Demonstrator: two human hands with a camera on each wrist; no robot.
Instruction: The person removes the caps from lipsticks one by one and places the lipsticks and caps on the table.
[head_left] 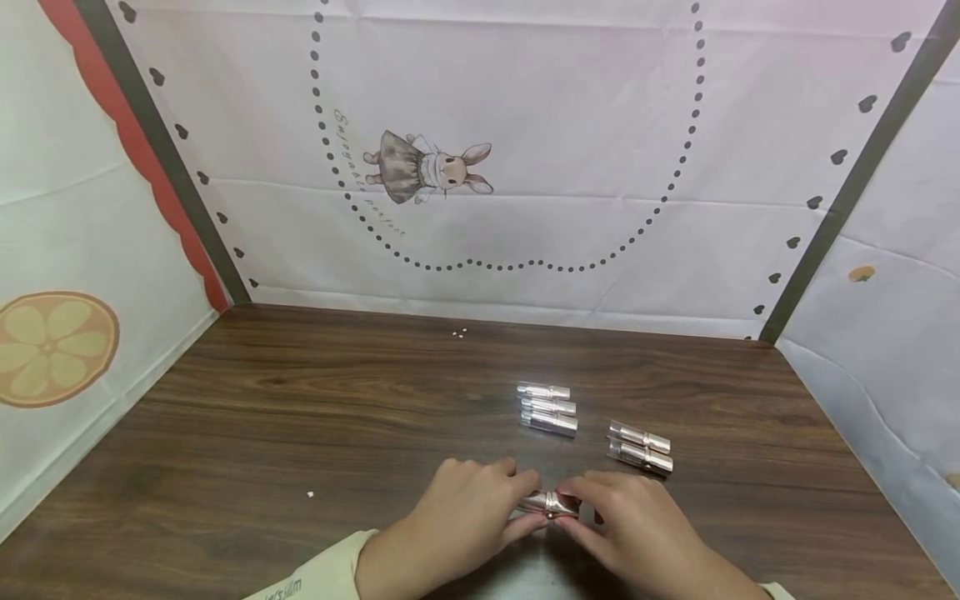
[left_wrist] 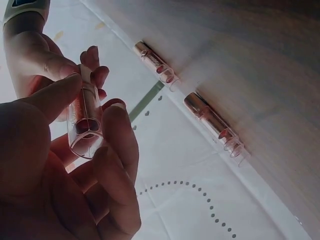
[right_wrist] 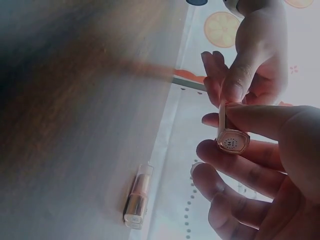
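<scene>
Low over the near part of the table, both hands hold one lipstick [head_left: 552,503] with a rose-gold body and a clear cap. My left hand [head_left: 465,517] grips its clear-cap end between thumb and fingers. On the other end, my right hand [head_left: 637,518] pinches the rose-gold base. In the left wrist view the lipstick's cap [left_wrist: 86,142] points toward the camera, with dark red showing inside. A round label [right_wrist: 233,143] shows on the base in the right wrist view. The right hand's lower fingers are spread beneath the base.
Beyond the hands, three capped lipsticks [head_left: 550,408] lie side by side on the dark wooden table [head_left: 337,400]. Two more lipsticks [head_left: 640,448] lie to their right. A small white bit [head_left: 311,494] lies at left, more white bits [head_left: 460,333] at the back. Printed cloth [head_left: 555,133] surrounds the table.
</scene>
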